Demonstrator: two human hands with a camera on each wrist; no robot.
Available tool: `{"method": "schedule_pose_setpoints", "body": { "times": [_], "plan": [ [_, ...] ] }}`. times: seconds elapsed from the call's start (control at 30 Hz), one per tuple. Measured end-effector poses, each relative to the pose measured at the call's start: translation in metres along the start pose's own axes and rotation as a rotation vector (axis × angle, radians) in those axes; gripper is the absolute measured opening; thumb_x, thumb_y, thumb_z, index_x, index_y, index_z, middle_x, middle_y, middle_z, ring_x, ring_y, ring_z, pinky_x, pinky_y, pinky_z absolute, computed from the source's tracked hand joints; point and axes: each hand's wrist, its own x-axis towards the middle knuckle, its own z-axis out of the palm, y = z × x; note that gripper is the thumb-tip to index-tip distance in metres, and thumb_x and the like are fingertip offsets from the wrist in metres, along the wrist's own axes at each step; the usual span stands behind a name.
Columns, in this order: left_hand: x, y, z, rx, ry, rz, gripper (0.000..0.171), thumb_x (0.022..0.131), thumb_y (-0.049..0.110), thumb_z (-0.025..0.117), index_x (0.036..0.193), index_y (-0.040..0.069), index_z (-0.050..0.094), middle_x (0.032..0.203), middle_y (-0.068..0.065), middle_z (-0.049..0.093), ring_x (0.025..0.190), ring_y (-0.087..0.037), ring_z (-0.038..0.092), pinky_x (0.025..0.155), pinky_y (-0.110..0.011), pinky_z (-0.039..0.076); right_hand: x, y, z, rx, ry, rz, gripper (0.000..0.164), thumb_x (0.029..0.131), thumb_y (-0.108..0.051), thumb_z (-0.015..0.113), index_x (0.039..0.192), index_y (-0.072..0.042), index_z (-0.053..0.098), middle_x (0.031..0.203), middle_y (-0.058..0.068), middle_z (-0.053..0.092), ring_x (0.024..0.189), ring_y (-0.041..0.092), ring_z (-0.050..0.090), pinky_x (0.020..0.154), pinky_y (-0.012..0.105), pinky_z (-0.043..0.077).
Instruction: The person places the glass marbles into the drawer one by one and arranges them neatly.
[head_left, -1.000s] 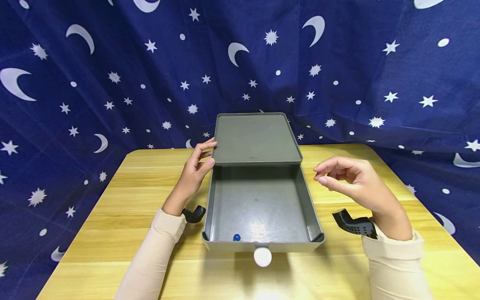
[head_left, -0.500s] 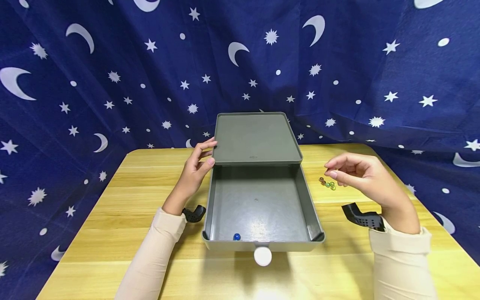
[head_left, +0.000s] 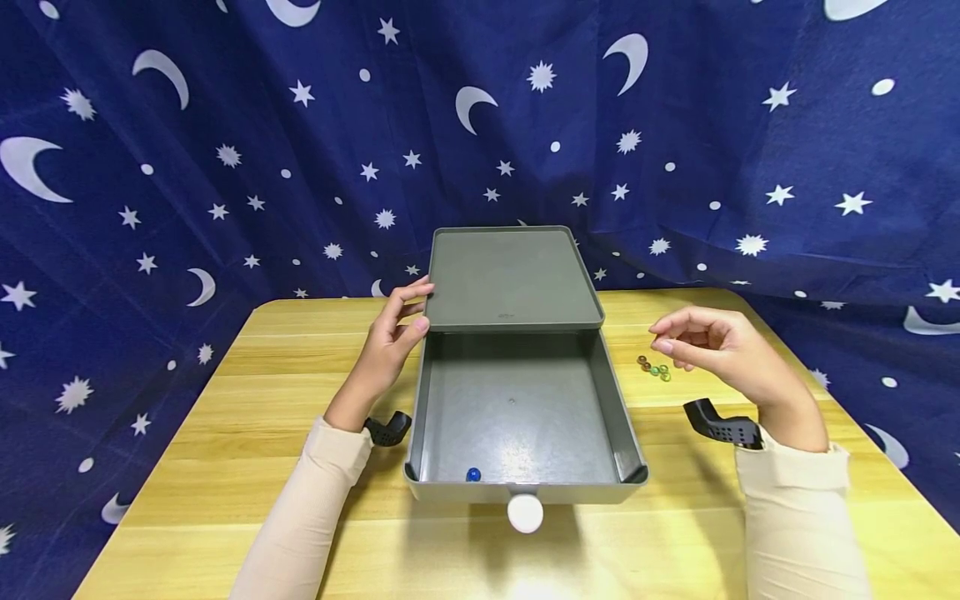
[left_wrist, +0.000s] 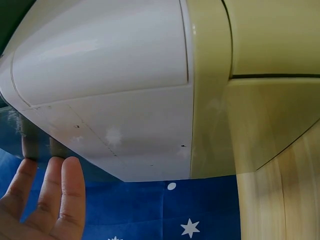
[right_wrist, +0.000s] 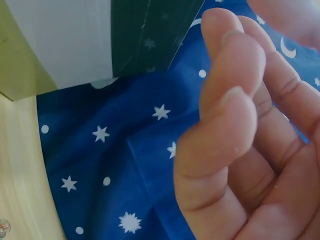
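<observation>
A small drawer box [head_left: 517,275] with a grey tray-like top stands on the table, its drawer [head_left: 525,493] pulled out toward me. Inside, by the front left, lies a blue marble [head_left: 473,474]. My left hand [head_left: 392,327] rests against the box's left side, thumb near the top's front corner. In the left wrist view its straight fingers [left_wrist: 73,192] reach the glossy side. My right hand [head_left: 705,343] hovers right of the box, fingers loosely bent and thumb near the index fingertip. Nothing shows between them. Several brown and green marbles [head_left: 655,371] lie on the table beneath it.
A round white knob [head_left: 525,513] sticks out from the drawer front. The wooden table [head_left: 247,417] runs back to a blue curtain [head_left: 300,125] with white moons and stars. A black wrist camera mount [head_left: 723,423] sits below the right hand.
My right hand has drawn back to the right, uncovering the brown and green marbles, and then stayed almost still. The left hand, the drawer and the blue marble have kept their places.
</observation>
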Motion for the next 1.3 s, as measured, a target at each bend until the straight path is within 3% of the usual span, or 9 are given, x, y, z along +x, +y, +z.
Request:
{"method": "schedule_pose_setpoints", "body": {
  "times": [0.27, 0.87, 1.1, 1.3],
  "plan": [
    [0.000, 0.001, 0.000, 0.002, 0.000, -0.001, 0.053, 0.101, 0.018, 0.054, 0.151, 0.001, 0.051, 0.170, -0.014, 0.042, 0.141, -0.040, 0.051, 0.104, -0.045, 0.045, 0.000, 0.018, -0.007, 0.047, -0.004, -0.009, 0.045, 0.093, 0.022, 0.062, 0.112, -0.015, 0.079, 0.096, -0.003, 0.079, 0.072, 0.006, 0.068, 0.064, 0.020, 0.053],
    [0.000, 0.000, -0.001, 0.001, 0.003, 0.001, 0.053, 0.102, 0.019, 0.054, 0.151, 0.001, 0.051, 0.170, -0.013, 0.042, 0.141, -0.040, 0.051, 0.103, -0.039, 0.045, -0.003, 0.054, -0.021, 0.084, -0.029, 0.082, 0.048, 0.095, 0.020, 0.061, 0.117, -0.020, 0.079, 0.105, -0.006, 0.079, 0.083, 0.006, 0.073, 0.074, 0.019, 0.057],
    [-0.001, -0.001, 0.000, 0.003, 0.006, -0.002, 0.053, 0.101, 0.019, 0.055, 0.151, 0.002, 0.051, 0.170, -0.014, 0.043, 0.141, -0.040, 0.051, 0.104, -0.043, 0.045, -0.005, 0.065, -0.022, 0.072, 0.005, 0.123, 0.045, 0.097, 0.017, 0.062, 0.114, -0.021, 0.079, 0.104, -0.008, 0.079, 0.082, 0.004, 0.072, 0.072, 0.019, 0.056],
    [-0.001, -0.001, 0.000, 0.000, 0.006, -0.002, 0.054, 0.101, 0.019, 0.055, 0.151, 0.001, 0.051, 0.170, -0.014, 0.042, 0.141, -0.040, 0.051, 0.103, -0.040, 0.045, -0.009, 0.075, -0.025, -0.024, 0.080, 0.193, 0.039, 0.100, 0.009, 0.065, 0.108, -0.026, 0.080, 0.098, -0.012, 0.077, 0.078, 0.004, 0.066, 0.072, 0.019, 0.054]
  ]
}}
